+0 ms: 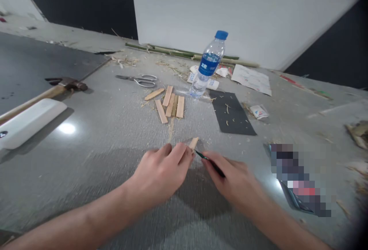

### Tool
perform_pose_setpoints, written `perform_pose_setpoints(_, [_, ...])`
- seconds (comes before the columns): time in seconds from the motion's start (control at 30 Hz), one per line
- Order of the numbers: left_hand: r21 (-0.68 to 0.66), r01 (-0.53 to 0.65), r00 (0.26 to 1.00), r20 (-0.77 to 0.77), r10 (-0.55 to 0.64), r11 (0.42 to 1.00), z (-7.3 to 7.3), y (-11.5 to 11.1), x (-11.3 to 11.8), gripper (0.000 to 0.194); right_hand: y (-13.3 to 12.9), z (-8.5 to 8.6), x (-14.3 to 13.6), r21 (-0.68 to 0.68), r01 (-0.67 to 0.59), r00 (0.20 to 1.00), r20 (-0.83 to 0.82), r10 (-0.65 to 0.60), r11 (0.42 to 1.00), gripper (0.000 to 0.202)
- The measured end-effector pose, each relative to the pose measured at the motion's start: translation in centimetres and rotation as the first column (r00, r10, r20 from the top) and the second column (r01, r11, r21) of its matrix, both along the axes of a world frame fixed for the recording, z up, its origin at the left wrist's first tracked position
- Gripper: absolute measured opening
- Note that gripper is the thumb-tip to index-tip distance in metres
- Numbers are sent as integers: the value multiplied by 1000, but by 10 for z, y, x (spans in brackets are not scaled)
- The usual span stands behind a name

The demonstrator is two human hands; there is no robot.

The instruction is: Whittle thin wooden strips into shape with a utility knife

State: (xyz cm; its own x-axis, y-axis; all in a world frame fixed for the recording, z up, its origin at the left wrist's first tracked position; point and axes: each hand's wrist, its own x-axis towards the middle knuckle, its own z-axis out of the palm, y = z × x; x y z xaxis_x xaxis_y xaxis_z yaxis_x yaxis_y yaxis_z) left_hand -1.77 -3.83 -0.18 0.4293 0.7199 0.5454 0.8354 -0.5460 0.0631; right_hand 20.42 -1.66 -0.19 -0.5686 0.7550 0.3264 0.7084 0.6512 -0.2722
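Note:
Near the middle of the grey surface, my left hand (165,169) is closed on a small light wooden strip (194,142), whose far end sticks out beyond the fingers. My right hand (230,175) grips a slim dark green tool (214,165), its pointed tip at the strip beside my left fingertips. Whether the tip touches the wood I cannot tell. Beyond the hands lies a loose group of several flat wooden pieces (180,107), some side by side, with thin shavings around them.
A clear bottle (211,64) with a blue cap stands behind the pieces. Scissors (140,79), a hammer (66,83) and a white device (36,121) lie left. On the right are a black sheet (231,114) and a pixelated phone-like object (296,181). Green stalks (172,52) line the wall.

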Motion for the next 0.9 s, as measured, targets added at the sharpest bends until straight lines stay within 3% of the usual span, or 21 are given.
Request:
perform_pose_setpoints(0.1, [60,40,998,37,-43,997,0,-1,-1,21,-2,1,2,24,-7,1000,-11,7,1000,20])
perform_pose_setpoints(0.47, [151,160,955,224,-192,975,6,-4,1,21,-8,11,1,-95,-60,997,-55,55,994,35])
perform_pose_setpoints(0.73, [133,234,931,254,-262,963,15,1,-4,24,0,4,3,-228,-109,994,-25,106,967,44])
perform_pose_setpoints(0.9, [73,219,915,332,-231,973,17,13,-6,27,9,3,3,-192,-50,996,-82,35,980,41])
